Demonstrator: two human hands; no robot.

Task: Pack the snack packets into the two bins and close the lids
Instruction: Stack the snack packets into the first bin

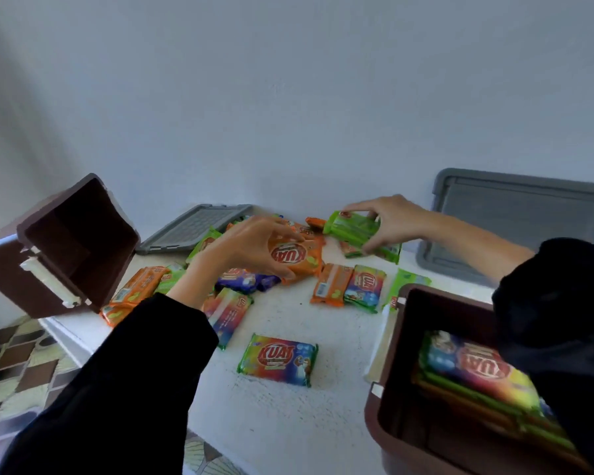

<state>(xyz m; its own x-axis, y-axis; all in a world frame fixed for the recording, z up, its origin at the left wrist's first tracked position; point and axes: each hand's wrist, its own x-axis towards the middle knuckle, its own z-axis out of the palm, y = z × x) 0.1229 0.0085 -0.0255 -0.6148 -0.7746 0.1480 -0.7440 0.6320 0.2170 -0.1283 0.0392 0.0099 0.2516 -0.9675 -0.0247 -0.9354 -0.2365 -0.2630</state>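
White desk (288, 423) is sitting under a pale wall, snack packets (277, 359) lying scattered on it | we are seeing the left bin (83, 234) standing empty, grey lid (192, 231) beside it | left hand (251, 248) fingers are gripping an orange packet (297, 257) | right hand (391, 224) fingers are pinching a green packet (352, 228) | right bin (374, 416) is holding stacked packets, second grey lid (515, 217) leaning behind

Brown bins (388, 399), grey lids (515, 214), orange, green (some rainbow-striped) packets (277, 359).
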